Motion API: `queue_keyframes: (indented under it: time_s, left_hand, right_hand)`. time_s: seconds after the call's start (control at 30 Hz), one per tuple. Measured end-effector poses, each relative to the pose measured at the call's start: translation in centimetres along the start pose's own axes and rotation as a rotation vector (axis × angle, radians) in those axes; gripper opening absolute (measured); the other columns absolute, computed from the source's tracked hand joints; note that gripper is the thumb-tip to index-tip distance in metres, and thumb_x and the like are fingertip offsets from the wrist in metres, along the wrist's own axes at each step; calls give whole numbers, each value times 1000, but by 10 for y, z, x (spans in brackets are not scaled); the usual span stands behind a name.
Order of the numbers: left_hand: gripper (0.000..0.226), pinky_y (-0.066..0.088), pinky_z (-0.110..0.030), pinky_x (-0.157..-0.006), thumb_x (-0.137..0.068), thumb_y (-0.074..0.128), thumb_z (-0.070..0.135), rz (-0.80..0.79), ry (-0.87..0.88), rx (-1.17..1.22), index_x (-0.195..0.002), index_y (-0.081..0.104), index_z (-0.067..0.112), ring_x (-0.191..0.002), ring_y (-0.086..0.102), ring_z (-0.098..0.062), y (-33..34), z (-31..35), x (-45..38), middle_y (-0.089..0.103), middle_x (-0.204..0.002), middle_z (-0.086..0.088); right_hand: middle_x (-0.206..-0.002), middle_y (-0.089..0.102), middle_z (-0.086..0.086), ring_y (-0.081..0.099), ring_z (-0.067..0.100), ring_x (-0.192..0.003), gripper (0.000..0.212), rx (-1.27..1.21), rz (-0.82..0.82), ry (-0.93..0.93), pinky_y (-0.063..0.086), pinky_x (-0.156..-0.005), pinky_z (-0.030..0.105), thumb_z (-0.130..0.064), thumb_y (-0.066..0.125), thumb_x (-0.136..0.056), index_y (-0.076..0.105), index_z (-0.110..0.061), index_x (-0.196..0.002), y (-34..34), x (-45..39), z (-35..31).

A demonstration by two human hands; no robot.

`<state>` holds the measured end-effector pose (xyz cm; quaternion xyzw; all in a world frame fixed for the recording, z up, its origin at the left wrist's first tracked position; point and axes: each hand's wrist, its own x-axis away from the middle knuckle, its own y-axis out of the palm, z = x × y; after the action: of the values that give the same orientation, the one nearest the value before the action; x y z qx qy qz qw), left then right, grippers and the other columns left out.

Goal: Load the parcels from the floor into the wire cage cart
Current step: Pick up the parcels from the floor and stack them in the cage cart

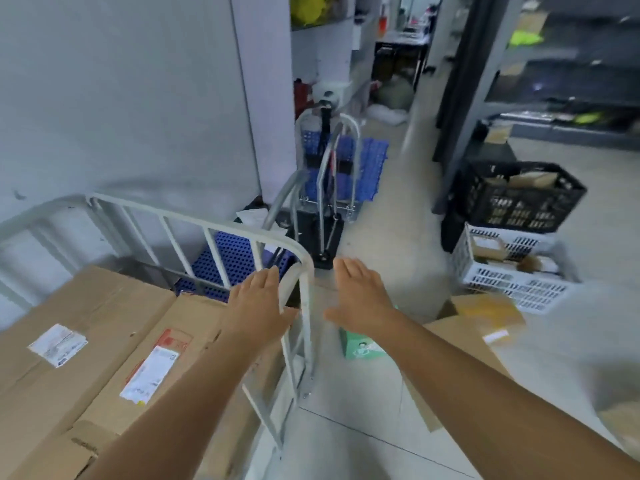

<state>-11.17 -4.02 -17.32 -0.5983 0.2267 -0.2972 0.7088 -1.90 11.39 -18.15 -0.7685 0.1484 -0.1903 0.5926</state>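
Both our forearms reach forward, left hand [258,299] and right hand [360,299] open, fingers spread, grasping nothing. We count two big labelled boxes [104,348] already in the cart [306,271] on the left. On the floor to the right lie what look like three parcels, though blur hides edges: one green box [360,348] just under the right hand, one flat cardboard parcel [460,344], one yellow packet [488,311] farther off.
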Motion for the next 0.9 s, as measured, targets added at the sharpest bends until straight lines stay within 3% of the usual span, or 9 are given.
queue_keyframes:
  time_s: [0.37, 0.53, 0.9]
  left_hand:
    - [80, 22, -36, -115, -93, 48, 51, -133, 306, -89, -152, 14, 9, -142, 25, -23, 62, 159, -2, 25, -155, -6]
    - [76, 23, -36, -112, -93, 48, 50, -195, 368, -103, -151, 17, 11, -140, 28, -22, 97, 222, 12, 30, -153, -4]
    - [74, 28, -37, -112, -95, 44, 48, -330, 417, -166, -151, 16, 8, -141, 29, -23, 161, 320, 7, 31, -154, -8]
  right_hand:
    - [-160, 12, 8, 11, 25, -148, 96, -54, 10, 364, 16, -117, 41, -49, 63, -86, 7, -9, -154, 17, 114, 162]
    - [-153, 21, 7, 23, 27, -140, 89, -50, -41, 494, 27, -111, 41, -49, 59, -87, 12, -9, -151, 25, 175, 227]
    - [-157, 18, 8, 18, 26, -145, 89, -186, -101, 729, 25, -114, 40, -49, 56, -91, 7, -7, -153, 51, 250, 337]
